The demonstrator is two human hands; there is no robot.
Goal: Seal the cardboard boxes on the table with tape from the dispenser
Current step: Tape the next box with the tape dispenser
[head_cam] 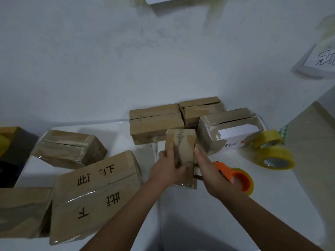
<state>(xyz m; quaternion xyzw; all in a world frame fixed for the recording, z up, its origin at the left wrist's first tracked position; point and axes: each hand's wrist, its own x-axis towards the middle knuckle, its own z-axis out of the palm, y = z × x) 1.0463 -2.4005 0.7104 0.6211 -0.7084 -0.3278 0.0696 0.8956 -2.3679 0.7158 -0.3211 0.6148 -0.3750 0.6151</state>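
Seemingly mid-job, the head view shows both hands clasped on a small cardboard box [180, 156] near the middle of the white table [235, 214]. The left hand [167, 169] grips its left side, fingers curled over the top face. The right hand [206, 167] presses against its right side with the fingers fairly straight along the wall; I cannot tell whether the thumb hooks round the near edge. The orange tape dispenser [233, 178] lies on the table just right of the right wrist, in neither hand, loaded with a yellowish roll.

As to progress, my judgement is that several boxes are done: the big lettered box [96, 194] at the lower left and the tilted box [69, 148] behind it both shine with clear tape over their seams. The pale box [230, 131] at the right shows a dark gap between its top flaps and looks unsealed. The two brown boxes [155, 120] against the wall show dark seam lines, so they probably wait as well. Two spare tape rolls [272, 153] sit at the table's right edge.

The held box is blurred; a dark streak runs down its top, and whether tape covers that seam is unclear. Its near end is hidden behind the hands. A further box at the lower left is cut off by the frame.
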